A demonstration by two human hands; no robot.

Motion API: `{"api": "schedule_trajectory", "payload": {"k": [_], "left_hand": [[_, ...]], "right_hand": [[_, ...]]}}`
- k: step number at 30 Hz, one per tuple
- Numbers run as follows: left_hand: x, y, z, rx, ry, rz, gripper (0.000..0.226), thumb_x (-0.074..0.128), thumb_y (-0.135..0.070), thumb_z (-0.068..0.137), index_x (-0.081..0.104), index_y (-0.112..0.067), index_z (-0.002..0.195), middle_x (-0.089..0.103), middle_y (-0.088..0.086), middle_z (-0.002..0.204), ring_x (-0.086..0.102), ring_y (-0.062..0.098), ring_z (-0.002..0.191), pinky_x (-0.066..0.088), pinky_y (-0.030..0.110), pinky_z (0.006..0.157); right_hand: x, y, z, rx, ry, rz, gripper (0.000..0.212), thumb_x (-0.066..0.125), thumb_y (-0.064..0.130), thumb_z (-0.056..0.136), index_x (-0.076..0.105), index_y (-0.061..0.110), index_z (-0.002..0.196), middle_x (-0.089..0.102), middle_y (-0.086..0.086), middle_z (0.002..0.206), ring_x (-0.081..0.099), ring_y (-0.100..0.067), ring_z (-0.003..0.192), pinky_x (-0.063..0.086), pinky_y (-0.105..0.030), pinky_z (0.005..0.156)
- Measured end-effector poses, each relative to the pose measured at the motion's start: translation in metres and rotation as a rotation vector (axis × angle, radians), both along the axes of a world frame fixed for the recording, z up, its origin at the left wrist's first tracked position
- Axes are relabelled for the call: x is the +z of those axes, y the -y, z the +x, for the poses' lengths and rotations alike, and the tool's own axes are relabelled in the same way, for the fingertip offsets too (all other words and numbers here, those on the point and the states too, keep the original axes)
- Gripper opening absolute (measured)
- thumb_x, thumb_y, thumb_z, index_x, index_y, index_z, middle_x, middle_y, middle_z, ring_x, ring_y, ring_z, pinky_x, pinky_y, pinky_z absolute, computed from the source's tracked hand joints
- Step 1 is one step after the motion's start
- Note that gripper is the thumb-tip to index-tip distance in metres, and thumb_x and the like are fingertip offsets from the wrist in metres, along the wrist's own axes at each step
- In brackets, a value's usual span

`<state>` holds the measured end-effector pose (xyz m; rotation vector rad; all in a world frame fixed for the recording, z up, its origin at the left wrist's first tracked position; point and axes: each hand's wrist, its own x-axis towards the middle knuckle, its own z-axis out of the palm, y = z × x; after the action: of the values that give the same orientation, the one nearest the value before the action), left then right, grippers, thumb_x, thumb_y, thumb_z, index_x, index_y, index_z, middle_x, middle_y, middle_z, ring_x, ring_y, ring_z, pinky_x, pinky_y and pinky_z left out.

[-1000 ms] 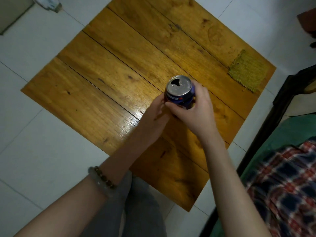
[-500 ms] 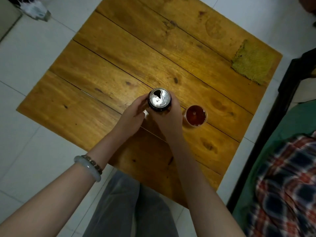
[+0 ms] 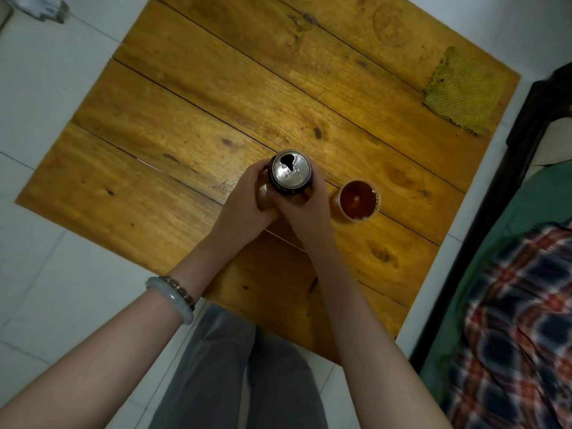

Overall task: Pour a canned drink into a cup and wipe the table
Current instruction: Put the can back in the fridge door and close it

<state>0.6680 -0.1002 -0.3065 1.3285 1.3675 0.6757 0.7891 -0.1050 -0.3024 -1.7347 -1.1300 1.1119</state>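
An opened drink can (image 3: pixel 291 172) with a silver top stands upright near the middle of the wooden table (image 3: pixel 192 125). My left hand (image 3: pixel 247 202) grips its left side and my right hand (image 3: pixel 305 209) grips its right side and front. A small clear cup (image 3: pixel 358 199) holding dark reddish drink stands on the table just right of my right hand, apart from the can. A yellow-green cloth (image 3: pixel 461 94) lies flat at the table's far right corner. A small shiny wet spot (image 3: pixel 263 190) shows on the wood by my left thumb.
White tiled floor (image 3: pixel 46 274) surrounds the table. A dark bed frame (image 3: pixel 507 187) with green bedding and a plaid fabric (image 3: pixel 520 320) runs along the right side. My grey-trousered legs (image 3: pixel 235 376) are below the table's near corner.
The can came down and left from over the cup and now stands upright between both hands. The filled cup has come into view to the right.
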Motion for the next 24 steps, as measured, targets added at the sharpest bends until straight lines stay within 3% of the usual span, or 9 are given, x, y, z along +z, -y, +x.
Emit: {"api": "schedule_trajectory", "payload": {"k": [3,7,9,14,17,19,22,24], "left_hand": [[0.0,-0.002,0.006,0.072,-0.023,0.038,0.07,0.074,-0.031,0.067,0.044,-0.018,0.128,0.052,0.001,0.128,0.054,0.01,0.114,0.046,0.02,0.093],[-0.001,-0.009,0.016,0.126,-0.129,0.111,0.056,0.076,-0.016,0.073,0.052,-0.01,0.123,0.049,0.0,0.116,0.048,0.009,0.105,0.035,0.001,0.083],[-0.001,-0.012,0.017,0.116,-0.144,0.125,0.055,0.077,-0.02,0.072,0.054,-0.011,0.121,0.049,-0.004,0.114,0.048,0.007,0.105,0.036,0.002,0.083],[0.02,-0.012,0.009,0.071,-0.085,0.122,0.066,0.076,-0.036,0.064,0.053,-0.016,0.122,0.054,-0.007,0.116,0.052,0.008,0.107,0.038,0.004,0.084],[0.051,-0.008,-0.001,0.065,-0.02,0.083,0.075,0.079,-0.045,0.058,0.051,-0.023,0.123,0.058,-0.01,0.119,0.053,0.003,0.11,0.043,0.015,0.09],[0.078,-0.005,-0.011,0.059,-0.016,0.086,0.072,0.083,-0.039,0.06,0.05,-0.024,0.122,0.058,-0.014,0.118,0.052,0.001,0.112,0.044,0.021,0.093],[0.121,0.005,-0.028,0.086,-0.055,0.1,0.068,0.085,-0.037,0.06,0.048,-0.031,0.118,0.056,-0.022,0.115,0.051,-0.001,0.112,0.043,0.022,0.094],[0.152,0.018,-0.037,0.135,-0.062,0.109,0.065,0.085,-0.035,0.061,0.046,-0.04,0.113,0.054,-0.027,0.112,0.049,-0.007,0.109,0.041,0.017,0.091]], "right_hand": [[0.0,0.001,0.003,0.021,-0.061,-0.042,0.077,0.08,0.02,0.065,0.044,0.01,0.133,0.055,0.0,0.128,0.051,-0.011,0.121,0.046,-0.04,0.1],[0.004,0.0,0.007,0.059,-0.131,-0.056,0.065,0.077,0.004,0.071,0.046,0.017,0.126,0.054,0.014,0.119,0.052,0.005,0.111,0.045,-0.019,0.093],[0.013,-0.001,0.009,0.081,-0.151,-0.047,0.061,0.076,0.001,0.072,0.046,0.024,0.121,0.053,0.021,0.113,0.052,0.011,0.106,0.044,-0.014,0.088],[0.048,0.001,0.012,0.169,-0.187,-0.06,0.06,0.069,-0.008,0.075,0.042,0.022,0.119,0.049,0.019,0.113,0.05,0.02,0.1,0.041,-0.006,0.081],[0.079,0.006,0.013,0.193,-0.243,-0.12,0.062,0.058,-0.013,0.078,0.042,0.011,0.132,0.048,0.004,0.131,0.047,0.019,0.104,0.041,-0.004,0.082],[0.105,0.01,0.015,0.218,-0.285,-0.157,0.065,0.052,-0.013,0.082,0.037,0.011,0.14,0.046,0.007,0.133,0.046,0.017,0.105,0.041,-0.003,0.08],[0.146,0.016,0.015,0.244,-0.326,-0.196,0.063,0.051,-0.01,0.081,0.046,0.023,0.135,0.052,0.018,0.125,0.049,0.005,0.115,0.047,-0.012,0.082],[0.169,0.016,0.012,0.207,-0.381,-0.249,0.06,0.05,-0.009,0.073,0.055,0.023,0.124,0.057,0.009,0.124,0.051,-0.006,0.118,0.047,-0.023,0.088]]}}
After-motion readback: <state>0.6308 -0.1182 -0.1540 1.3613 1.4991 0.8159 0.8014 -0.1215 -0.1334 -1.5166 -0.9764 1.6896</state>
